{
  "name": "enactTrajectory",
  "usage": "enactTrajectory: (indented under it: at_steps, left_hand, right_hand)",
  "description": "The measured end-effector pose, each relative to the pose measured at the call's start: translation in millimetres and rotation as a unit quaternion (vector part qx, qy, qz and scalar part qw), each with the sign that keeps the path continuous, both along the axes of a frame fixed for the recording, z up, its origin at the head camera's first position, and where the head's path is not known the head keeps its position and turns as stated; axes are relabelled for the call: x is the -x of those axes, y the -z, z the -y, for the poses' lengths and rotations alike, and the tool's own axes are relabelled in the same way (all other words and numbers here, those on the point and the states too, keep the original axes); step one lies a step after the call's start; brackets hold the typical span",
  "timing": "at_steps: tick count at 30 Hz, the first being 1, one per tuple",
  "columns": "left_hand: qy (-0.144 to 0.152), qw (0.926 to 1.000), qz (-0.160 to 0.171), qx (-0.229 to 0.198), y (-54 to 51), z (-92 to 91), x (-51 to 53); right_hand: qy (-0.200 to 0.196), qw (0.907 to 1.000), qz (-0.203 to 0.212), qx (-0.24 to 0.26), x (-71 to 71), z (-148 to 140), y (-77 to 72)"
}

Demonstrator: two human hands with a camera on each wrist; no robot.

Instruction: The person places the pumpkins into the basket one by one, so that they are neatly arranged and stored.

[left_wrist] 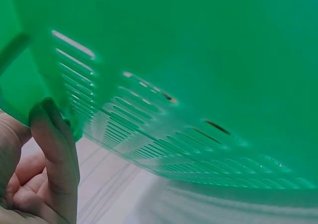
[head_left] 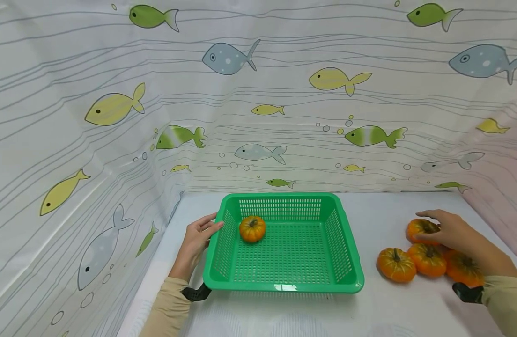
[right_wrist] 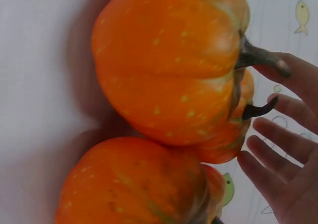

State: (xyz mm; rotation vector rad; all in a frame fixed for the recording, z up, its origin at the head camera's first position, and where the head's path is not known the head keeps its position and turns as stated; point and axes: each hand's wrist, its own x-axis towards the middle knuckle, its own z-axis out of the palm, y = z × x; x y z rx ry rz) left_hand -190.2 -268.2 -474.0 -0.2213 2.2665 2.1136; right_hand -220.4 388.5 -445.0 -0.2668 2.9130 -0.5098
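Observation:
A green plastic basket (head_left: 284, 288) with slotted walls stands on the table, one small orange pumpkin (head_left: 252, 229) in its far left corner. My left hand (head_left: 199, 234) holds the basket's left rim; in the left wrist view its fingers (left_wrist: 54, 149) bend against the rim's edge. Over on the right, several more pumpkins sit close together. My right hand (head_left: 452, 231) hovers around the farthest of them, a pumpkin (head_left: 419, 228) partly hidden by the fingers. The right wrist view shows those fingers (right_wrist: 278, 169) spread beside the stems, with a large pumpkin (right_wrist: 169, 65) nearest the camera.
At the group's front left sits a pumpkin (head_left: 395, 266), beside a middle pumpkin (head_left: 428, 260); another pumpkin (head_left: 462, 269) lies partly under the right forearm. A white sheet (head_left: 225, 103) printed with fish hangs behind and at the sides. The table (head_left: 368, 313) is pale.

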Motion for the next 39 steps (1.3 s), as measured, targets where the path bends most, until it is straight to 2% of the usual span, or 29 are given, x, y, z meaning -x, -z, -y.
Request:
enactTrajectory:
  at_steps: [12,27,39]
  left_hand:
    - [-0.004,1.0000,-0.003,0.002,0.3,-0.3,-1.1]
    - [-0.002,1.0000,-0.002,-0.003,1.2,-0.6,0.9]
    - [0.001,1.0000,-0.005,-0.001,1.8,0.4,0.8]
  right_hand:
    - [0.008,0.9999,0.011,0.000,1.5,-13,10.1]
    - [0.018,0.9997,0.016,-0.004,0.9,-14,11.5]
    - [0.020,0.9995,0.005,0.025,-0.3,-8,8.4]
